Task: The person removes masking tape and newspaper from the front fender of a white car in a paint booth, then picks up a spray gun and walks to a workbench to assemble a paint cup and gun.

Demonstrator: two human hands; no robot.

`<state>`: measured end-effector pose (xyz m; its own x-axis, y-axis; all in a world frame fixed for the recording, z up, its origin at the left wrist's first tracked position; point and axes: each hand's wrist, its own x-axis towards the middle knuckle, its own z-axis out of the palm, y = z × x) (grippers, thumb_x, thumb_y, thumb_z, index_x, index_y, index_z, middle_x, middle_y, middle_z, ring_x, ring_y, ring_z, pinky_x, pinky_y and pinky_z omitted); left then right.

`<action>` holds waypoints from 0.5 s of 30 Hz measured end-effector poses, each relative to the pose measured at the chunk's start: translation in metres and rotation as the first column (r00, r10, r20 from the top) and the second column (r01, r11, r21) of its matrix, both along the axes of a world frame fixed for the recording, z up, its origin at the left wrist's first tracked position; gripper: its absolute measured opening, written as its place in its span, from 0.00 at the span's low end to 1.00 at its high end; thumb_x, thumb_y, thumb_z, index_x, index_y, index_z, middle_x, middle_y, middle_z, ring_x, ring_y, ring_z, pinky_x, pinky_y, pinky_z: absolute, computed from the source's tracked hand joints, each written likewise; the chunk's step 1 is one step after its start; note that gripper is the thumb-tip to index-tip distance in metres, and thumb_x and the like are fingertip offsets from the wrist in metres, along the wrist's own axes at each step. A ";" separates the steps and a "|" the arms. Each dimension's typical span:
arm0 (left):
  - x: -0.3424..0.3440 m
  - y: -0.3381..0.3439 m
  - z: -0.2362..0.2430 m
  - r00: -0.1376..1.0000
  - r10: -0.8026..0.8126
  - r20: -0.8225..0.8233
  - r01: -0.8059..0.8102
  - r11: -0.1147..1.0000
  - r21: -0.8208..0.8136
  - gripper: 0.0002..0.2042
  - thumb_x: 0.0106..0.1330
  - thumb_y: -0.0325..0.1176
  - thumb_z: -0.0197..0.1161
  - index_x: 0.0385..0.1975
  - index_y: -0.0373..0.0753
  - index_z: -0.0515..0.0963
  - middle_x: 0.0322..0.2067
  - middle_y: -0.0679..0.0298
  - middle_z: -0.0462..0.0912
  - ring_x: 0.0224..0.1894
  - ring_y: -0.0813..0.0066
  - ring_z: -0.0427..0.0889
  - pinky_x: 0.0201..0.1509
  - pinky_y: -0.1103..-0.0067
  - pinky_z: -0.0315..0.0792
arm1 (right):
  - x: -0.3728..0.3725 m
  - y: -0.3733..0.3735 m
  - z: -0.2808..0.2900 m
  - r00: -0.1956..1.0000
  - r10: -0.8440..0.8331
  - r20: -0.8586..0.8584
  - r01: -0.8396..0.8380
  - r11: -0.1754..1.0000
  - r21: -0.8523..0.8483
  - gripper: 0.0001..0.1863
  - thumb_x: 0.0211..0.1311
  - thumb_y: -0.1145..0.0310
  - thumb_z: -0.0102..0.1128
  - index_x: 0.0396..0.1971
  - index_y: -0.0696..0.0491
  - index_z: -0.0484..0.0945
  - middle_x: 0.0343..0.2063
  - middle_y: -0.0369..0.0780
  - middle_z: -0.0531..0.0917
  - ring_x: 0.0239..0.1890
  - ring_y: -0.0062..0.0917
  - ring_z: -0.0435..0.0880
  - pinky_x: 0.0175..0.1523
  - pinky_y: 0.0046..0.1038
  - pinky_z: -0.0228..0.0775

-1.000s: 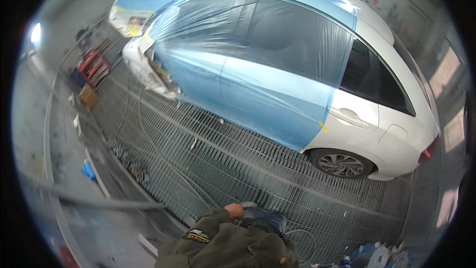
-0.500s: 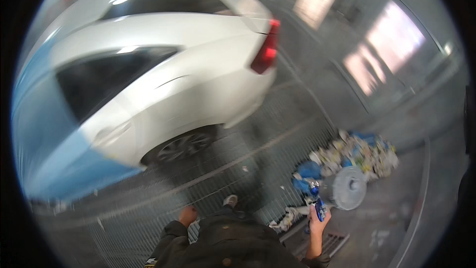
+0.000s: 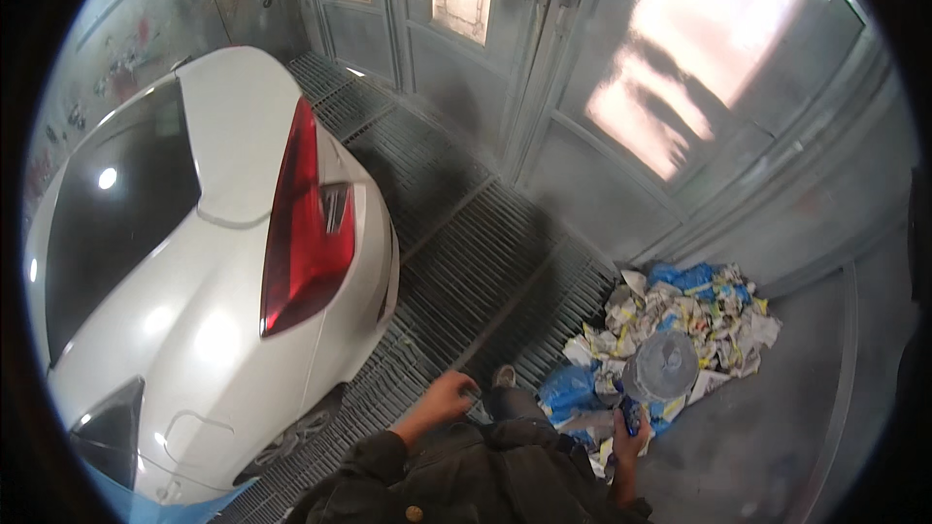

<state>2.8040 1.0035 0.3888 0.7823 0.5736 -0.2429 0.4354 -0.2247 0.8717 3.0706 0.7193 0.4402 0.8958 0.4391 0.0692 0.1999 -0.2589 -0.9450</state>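
Low on the right, my right hand (image 3: pixel 628 442) is closed round the handle of a blue spray gun (image 3: pixel 631 414). A large translucent grey cup (image 3: pixel 655 376) with a round lid sits on the gun. My left hand (image 3: pixel 445 398) hangs in front of me at belly height with its fingers loosely bent and nothing visible in them. Closest to that hand is the rear of a white car (image 3: pixel 218 277) with a red tail light (image 3: pixel 309 233). Blue masking film (image 3: pixel 170 509) covers part of the car at the lower left.
A heap of crumpled masking paper (image 3: pixel 743 315) and blue film lies on the floor to the right, behind the spray gun. Slatted metal grating (image 3: pixel 466 257) runs between the car and the grey booth doors (image 3: pixel 602 165) with bright windows. My shoe (image 3: pixel 504 376) stands on the grating.
My view has swung from the car's side to its rear, with the car now further left. My left hand has come forward and uncurled. The spray gun stays in my right hand.
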 end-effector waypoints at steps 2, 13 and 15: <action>0.054 0.030 0.016 0.992 -0.102 0.073 0.104 0.994 -0.018 0.13 0.54 0.30 0.61 0.41 0.41 0.80 0.38 0.57 0.77 0.43 0.57 0.78 0.47 0.68 0.73 | 0.061 0.066 -0.029 0.978 -0.035 -0.207 0.038 0.999 0.013 0.10 0.59 0.72 0.67 0.36 0.58 0.76 0.19 0.31 0.75 0.17 0.12 0.70 0.21 0.19 0.61; 0.258 0.369 0.110 0.928 0.126 0.350 -0.187 0.971 0.147 0.26 0.55 0.30 0.67 0.55 0.36 0.69 0.56 0.52 0.70 0.58 0.53 0.70 0.61 0.67 0.68 | 0.146 0.611 0.045 0.738 0.620 -0.267 -0.503 0.769 0.395 0.08 0.65 0.76 0.55 0.41 0.60 0.79 0.36 0.39 0.82 0.37 0.22 0.79 0.46 0.26 0.71; 0.282 0.442 0.117 0.909 0.168 0.383 -0.262 0.942 0.209 0.29 0.54 0.29 0.67 0.58 0.35 0.67 0.57 0.50 0.67 0.60 0.51 0.68 0.62 0.67 0.67 | 0.138 0.693 0.058 0.717 0.663 -0.214 -0.567 0.733 0.375 0.10 0.66 0.73 0.55 0.44 0.61 0.78 0.41 0.40 0.82 0.46 0.25 0.79 0.55 0.28 0.68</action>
<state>3.0865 1.4453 0.5060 0.6395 0.7421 0.2006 0.1709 -0.3916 0.9041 3.2090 1.4126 0.4981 0.4215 0.9061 0.0355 -0.0938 0.0825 -0.9922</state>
